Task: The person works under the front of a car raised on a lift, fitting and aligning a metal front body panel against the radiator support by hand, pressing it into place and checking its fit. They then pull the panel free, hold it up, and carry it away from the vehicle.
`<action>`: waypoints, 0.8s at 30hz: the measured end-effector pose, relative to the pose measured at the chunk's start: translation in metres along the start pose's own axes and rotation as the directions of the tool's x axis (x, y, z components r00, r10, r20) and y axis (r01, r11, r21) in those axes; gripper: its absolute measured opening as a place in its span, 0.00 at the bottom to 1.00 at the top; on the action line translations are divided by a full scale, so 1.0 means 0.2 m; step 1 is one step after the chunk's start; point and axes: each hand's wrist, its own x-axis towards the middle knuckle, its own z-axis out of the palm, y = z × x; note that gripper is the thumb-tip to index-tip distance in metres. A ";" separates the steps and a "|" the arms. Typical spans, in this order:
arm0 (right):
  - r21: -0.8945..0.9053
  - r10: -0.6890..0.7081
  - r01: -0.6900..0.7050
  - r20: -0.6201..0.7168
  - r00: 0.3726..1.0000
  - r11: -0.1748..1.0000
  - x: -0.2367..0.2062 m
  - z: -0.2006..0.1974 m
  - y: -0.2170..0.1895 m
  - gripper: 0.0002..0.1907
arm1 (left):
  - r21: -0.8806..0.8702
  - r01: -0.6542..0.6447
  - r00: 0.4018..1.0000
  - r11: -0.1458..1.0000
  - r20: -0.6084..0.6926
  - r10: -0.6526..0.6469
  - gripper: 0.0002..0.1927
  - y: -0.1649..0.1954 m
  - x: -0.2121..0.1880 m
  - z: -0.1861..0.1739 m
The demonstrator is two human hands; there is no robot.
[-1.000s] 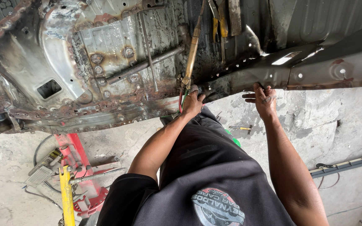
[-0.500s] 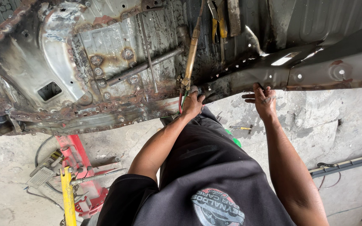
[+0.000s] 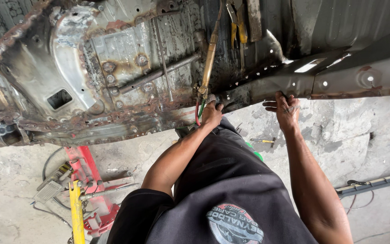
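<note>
Rusted car underbody (image 3: 113,81) overhead: left hand (image 3: 211,114) grips a stiff brass torch (image 3: 208,63) at its base; right hand (image 3: 286,110), at three o'clock, grasps a heavy, rigid beam (image 3: 339,81).

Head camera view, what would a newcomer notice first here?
The rusty car floor pan fills the top of the view. A brass torch lies on it, just above the left hand; the right hand grips the dark rail. A red jack stands lower left.
</note>
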 end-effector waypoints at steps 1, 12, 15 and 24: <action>-0.006 -0.016 0.016 0.010 1.000 1.000 0.00 0.00 0.00 0.15 | 0.023 -0.014 1.000 1.000 -0.010 0.014 0.21 -0.01 0.00 0.00; -0.092 -0.093 0.092 -0.007 0.996 0.992 0.01 -0.02 0.03 0.19 | -0.003 0.102 0.994 0.995 0.027 -0.102 0.19 0.00 -0.01 0.05; -0.101 -0.063 0.061 -0.016 0.998 0.993 0.01 -0.03 0.05 0.18 | -0.200 0.082 0.996 0.976 0.051 -0.073 0.17 -0.02 -0.03 0.06; -0.138 -0.112 0.113 0.019 0.994 0.984 0.01 0.01 0.12 0.14 | 0.740 -0.076 0.996 0.668 0.018 0.092 0.23 0.06 0.03 -0.03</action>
